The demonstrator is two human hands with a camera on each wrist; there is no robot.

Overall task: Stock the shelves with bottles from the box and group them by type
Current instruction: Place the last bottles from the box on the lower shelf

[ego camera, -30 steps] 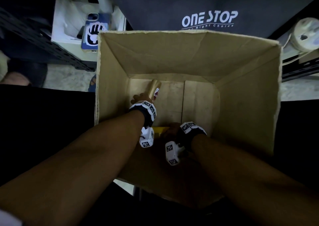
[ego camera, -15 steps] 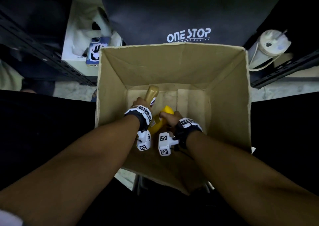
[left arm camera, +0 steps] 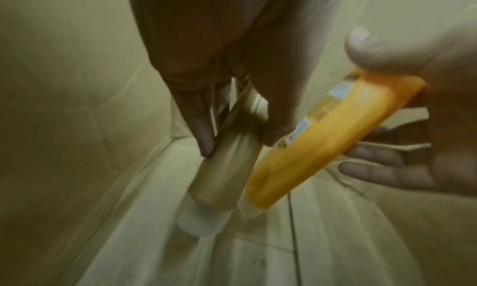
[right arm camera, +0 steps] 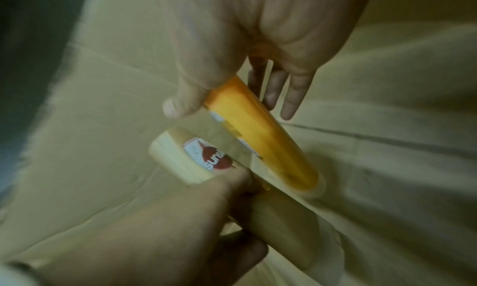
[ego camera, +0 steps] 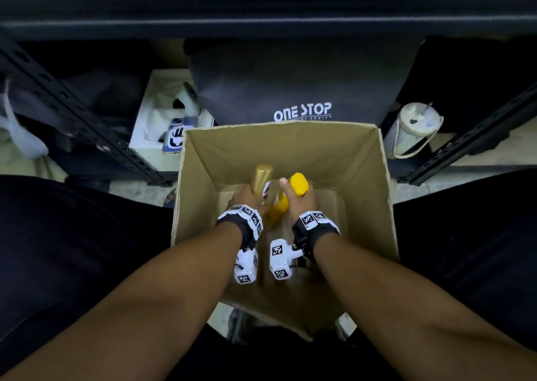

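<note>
The left hand grips a gold bottle whose red label reads "suns…"; the right hand, thumb up, holds a yellow bottle. Both bottles tilt side by side at frame centre, inside the open box. Above it, a dark bag reads "ONE STOP".

Head view looked straight down into the open box from above. Both wrist views sat close inside it, sharing both bottles.
</note>
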